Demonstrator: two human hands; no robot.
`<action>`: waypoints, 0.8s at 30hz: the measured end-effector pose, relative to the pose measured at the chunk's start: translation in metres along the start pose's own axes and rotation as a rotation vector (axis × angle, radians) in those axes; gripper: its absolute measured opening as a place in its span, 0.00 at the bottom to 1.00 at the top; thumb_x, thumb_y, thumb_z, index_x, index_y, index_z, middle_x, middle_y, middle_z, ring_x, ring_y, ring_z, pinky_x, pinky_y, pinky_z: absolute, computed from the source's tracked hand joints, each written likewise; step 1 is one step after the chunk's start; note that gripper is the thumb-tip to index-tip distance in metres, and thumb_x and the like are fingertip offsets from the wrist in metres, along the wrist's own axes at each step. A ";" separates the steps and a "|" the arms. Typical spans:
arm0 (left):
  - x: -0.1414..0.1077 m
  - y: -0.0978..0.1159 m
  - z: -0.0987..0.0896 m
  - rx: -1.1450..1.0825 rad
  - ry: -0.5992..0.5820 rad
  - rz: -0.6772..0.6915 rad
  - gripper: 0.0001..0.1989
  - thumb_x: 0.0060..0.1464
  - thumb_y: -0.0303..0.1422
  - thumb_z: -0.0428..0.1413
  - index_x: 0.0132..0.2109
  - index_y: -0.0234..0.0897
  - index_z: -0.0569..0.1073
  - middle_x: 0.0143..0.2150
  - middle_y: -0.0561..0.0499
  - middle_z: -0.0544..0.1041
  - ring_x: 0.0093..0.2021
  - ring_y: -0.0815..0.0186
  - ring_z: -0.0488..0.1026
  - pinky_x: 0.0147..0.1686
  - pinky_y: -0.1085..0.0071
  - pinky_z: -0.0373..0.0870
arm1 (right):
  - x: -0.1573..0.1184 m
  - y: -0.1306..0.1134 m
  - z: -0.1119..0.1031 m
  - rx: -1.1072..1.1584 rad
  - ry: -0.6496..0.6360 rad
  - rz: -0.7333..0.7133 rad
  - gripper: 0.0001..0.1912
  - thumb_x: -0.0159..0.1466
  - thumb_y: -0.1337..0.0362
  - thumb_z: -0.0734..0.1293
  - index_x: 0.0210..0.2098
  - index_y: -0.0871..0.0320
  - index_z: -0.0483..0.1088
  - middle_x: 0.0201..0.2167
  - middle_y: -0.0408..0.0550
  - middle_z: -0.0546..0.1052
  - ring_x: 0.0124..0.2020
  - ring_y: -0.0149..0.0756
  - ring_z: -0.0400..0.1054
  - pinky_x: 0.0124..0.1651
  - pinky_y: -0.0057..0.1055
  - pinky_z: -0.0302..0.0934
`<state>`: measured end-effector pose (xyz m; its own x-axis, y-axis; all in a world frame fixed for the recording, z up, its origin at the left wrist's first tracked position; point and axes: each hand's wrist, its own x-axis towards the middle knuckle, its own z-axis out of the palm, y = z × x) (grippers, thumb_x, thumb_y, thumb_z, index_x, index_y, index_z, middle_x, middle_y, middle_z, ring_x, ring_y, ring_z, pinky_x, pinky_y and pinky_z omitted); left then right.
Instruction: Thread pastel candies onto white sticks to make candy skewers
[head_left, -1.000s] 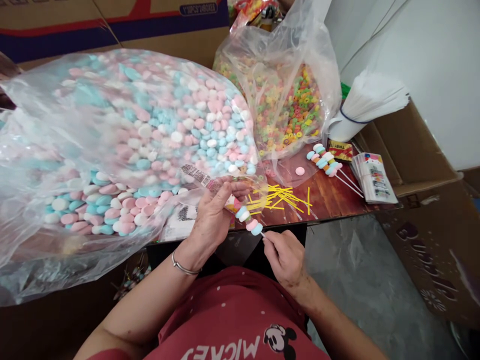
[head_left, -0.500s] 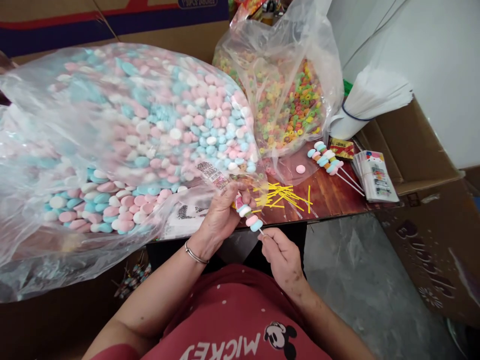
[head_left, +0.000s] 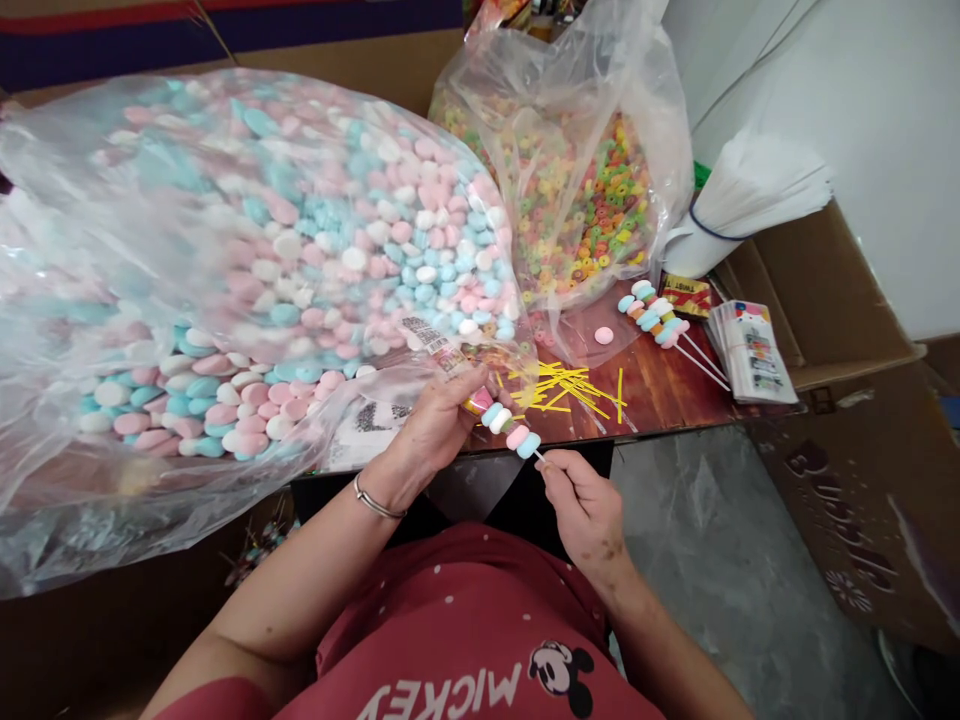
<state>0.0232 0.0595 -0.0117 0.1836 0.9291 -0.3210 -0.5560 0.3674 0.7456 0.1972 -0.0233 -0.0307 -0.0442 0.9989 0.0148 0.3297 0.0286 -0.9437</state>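
In my right hand is the bare end of a thin white stick, pinched between thumb and fingers. The stick belongs to a candy skewer threaded with blue, white, green and pink sweets. My left hand is closed around a clear printed wrapper with a barcode, near the skewer's far end. Whether that end lies inside the wrapper is hard to make out behind the fingers. Yellow twist ties lie scattered on the table just beyond the skewer.
A large clear bag of pastel sweets fills the left. Behind stands a bag of ring candies. To the right are finished-looking skewers, a stack of printed wrappers, a mug of white sticks and a cardboard box.
My right hand has shifted slightly right with the stick, and the skewer lies at a flatter angle. More of its sweets show clear of my left fingers. The wrapper has tilted a little.
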 end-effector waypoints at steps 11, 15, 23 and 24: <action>-0.010 -0.013 0.014 -0.065 0.118 0.033 0.20 0.43 0.46 0.66 0.26 0.34 0.72 0.25 0.48 0.79 0.27 0.62 0.77 0.29 0.67 0.73 | 0.004 0.010 0.013 -0.661 0.238 -0.673 0.10 0.66 0.73 0.60 0.42 0.59 0.72 0.18 0.42 0.71 0.21 0.32 0.62 0.30 0.34 0.53; -0.011 -0.018 0.018 -0.118 0.116 0.016 0.21 0.44 0.48 0.66 0.26 0.35 0.69 0.26 0.48 0.79 0.31 0.59 0.79 0.30 0.67 0.74 | 0.003 0.011 0.025 -0.554 0.160 -0.612 0.10 0.66 0.72 0.60 0.39 0.59 0.72 0.18 0.41 0.69 0.20 0.31 0.61 0.29 0.33 0.52; -0.016 0.000 0.007 -0.055 -0.001 -0.009 0.24 0.40 0.46 0.69 0.38 0.32 0.75 0.37 0.41 0.82 0.40 0.52 0.80 0.41 0.58 0.76 | 0.001 0.009 0.018 0.218 -0.070 0.088 0.13 0.66 0.56 0.61 0.32 0.57 0.70 0.17 0.36 0.59 0.18 0.26 0.50 0.21 0.26 0.46; -0.017 0.002 0.006 -0.066 0.008 0.022 0.25 0.39 0.46 0.69 0.40 0.33 0.75 0.39 0.41 0.82 0.41 0.53 0.80 0.43 0.57 0.76 | 0.001 0.009 0.017 0.234 -0.064 0.100 0.13 0.65 0.56 0.61 0.31 0.58 0.71 0.17 0.36 0.59 0.19 0.25 0.50 0.21 0.25 0.46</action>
<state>0.0236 0.0450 -0.0012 0.1643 0.9363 -0.3104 -0.6117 0.3435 0.7126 0.1836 -0.0229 -0.0447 -0.0846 0.9917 -0.0964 0.1082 -0.0870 -0.9903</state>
